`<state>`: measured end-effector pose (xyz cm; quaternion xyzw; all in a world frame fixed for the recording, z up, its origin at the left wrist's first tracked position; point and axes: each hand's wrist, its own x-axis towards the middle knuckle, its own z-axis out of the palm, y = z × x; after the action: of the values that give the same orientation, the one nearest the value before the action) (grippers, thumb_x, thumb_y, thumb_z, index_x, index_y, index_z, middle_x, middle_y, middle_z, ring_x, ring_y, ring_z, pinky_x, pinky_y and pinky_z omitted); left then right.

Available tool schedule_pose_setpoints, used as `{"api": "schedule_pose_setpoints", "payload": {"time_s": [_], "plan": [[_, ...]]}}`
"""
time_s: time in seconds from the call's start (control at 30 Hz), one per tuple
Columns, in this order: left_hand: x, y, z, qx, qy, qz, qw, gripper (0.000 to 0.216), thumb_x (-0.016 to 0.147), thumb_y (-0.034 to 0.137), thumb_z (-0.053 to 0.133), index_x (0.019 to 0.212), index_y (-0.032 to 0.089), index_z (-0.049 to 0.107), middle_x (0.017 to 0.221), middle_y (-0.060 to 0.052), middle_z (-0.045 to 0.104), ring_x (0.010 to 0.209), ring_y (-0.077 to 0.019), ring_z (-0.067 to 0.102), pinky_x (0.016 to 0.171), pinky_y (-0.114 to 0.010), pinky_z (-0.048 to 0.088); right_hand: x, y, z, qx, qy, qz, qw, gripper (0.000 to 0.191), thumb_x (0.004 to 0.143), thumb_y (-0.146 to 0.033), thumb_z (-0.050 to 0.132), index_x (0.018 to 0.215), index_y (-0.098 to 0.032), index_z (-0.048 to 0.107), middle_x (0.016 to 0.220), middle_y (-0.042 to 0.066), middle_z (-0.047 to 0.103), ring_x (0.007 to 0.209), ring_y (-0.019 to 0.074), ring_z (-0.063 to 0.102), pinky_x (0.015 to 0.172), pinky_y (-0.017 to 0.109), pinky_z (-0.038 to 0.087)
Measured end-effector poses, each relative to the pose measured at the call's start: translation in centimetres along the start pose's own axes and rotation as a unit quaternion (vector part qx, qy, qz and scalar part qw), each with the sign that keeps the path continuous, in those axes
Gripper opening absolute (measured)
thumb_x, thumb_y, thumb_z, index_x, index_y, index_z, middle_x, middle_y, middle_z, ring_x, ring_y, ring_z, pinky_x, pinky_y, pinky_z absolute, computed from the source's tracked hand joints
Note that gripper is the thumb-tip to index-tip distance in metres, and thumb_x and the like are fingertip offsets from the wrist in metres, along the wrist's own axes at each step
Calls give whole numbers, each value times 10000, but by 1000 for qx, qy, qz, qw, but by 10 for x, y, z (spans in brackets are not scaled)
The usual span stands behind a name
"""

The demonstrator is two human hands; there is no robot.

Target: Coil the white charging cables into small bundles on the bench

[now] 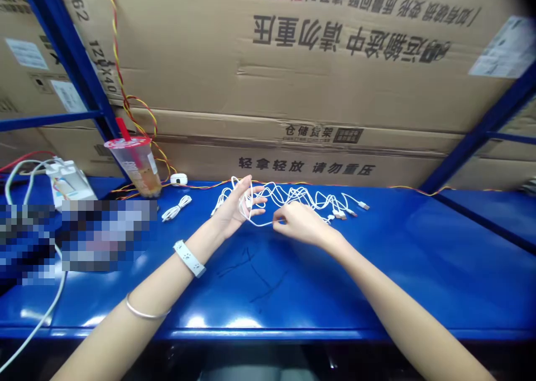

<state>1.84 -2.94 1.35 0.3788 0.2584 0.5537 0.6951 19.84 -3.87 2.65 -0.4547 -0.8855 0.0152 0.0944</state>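
My left hand (233, 209) is turned palm up over the blue shelf, its fingers spread. A white USB cable (260, 225) loops round its thumb and fingers. One strand runs from that loop to my right hand (302, 222), which pinches it between thumb and fingertips. Behind both hands lies a loose tangle of white cables (320, 198), with several USB plugs showing at its right end. A neatly coiled and tied white cable (176, 208) rests to the left of my left hand. The ends of the cable I hold are hard to make out.
The blue metal shelf (318, 297) has its front edge near my forearms. Large cardboard boxes (201, 91) stand behind it. On the left are a drink cup (136, 166) with a red straw, a white earbud case (178, 179), a white power adapter (71, 183) and a blurred-out patch.
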Motion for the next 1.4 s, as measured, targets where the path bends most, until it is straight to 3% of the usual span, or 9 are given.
{"api": "schedule_pose_setpoints", "payload": {"time_s": [0.17,0.33,0.5,0.6,0.73,0.93,1.07,1.27,1.4], "plan": [[5,1,-2,18,51,7,998,392,708,70,671,1072,156,550,813,-12,609,672,-112,620,593,-227,528,3,7,4,-51,21,55,997,198,767,-205,514,739,-177,708,746,117,688,710,235,603,600,294,357],[13,4,-11,11,34,15,999,105,789,164,613,872,117,569,650,12,535,575,-82,558,545,-198,485,8,24,0,114,49,100,987,200,782,-207,495,658,-172,648,648,58,624,633,164,546,584,265,346],[13,-3,-17,260,49,90,960,282,781,411,642,745,166,507,584,41,490,457,-58,451,428,-176,346,9,28,-3,483,61,116,866,212,826,-344,485,750,-166,571,488,-61,313,433,79,273,445,227,214],[11,-8,-15,413,52,123,901,283,784,431,627,866,166,577,611,20,553,455,-77,467,453,-205,369,9,23,-1,547,65,75,831,212,842,-379,488,834,-175,542,522,-68,321,455,77,274,445,218,219],[8,-15,-11,449,18,92,889,442,801,473,583,1131,180,597,729,-24,635,488,-105,490,482,-235,392,10,16,3,536,69,26,841,271,868,-457,484,901,-192,527,524,-65,392,462,84,333,444,210,258],[1,-25,0,303,-27,26,952,556,862,623,373,791,154,662,725,-70,653,690,-159,575,680,-284,457,9,-3,14,428,96,-20,899,201,895,-385,479,867,-192,526,626,-17,570,495,101,477,482,214,352],[-5,-29,8,186,-52,-41,980,488,808,627,489,792,159,626,723,-45,629,663,-146,577,636,-281,482,7,-9,24,295,143,-39,944,164,916,-295,447,897,-190,571,692,21,638,607,150,583,591,249,406],[3,-32,3,82,63,19,994,274,859,397,556,750,146,563,667,-22,603,577,-111,574,536,-210,446,6,-9,27,216,134,-53,966,221,884,-258,499,1093,-189,486,792,46,656,702,178,614,637,270,420],[12,-12,-10,-55,133,68,987,316,940,328,412,718,135,527,621,-30,579,632,-142,626,655,-267,513,8,9,21,328,0,19,944,272,849,-310,527,1085,-197,450,586,-39,572,440,122,501,487,243,396]]}}
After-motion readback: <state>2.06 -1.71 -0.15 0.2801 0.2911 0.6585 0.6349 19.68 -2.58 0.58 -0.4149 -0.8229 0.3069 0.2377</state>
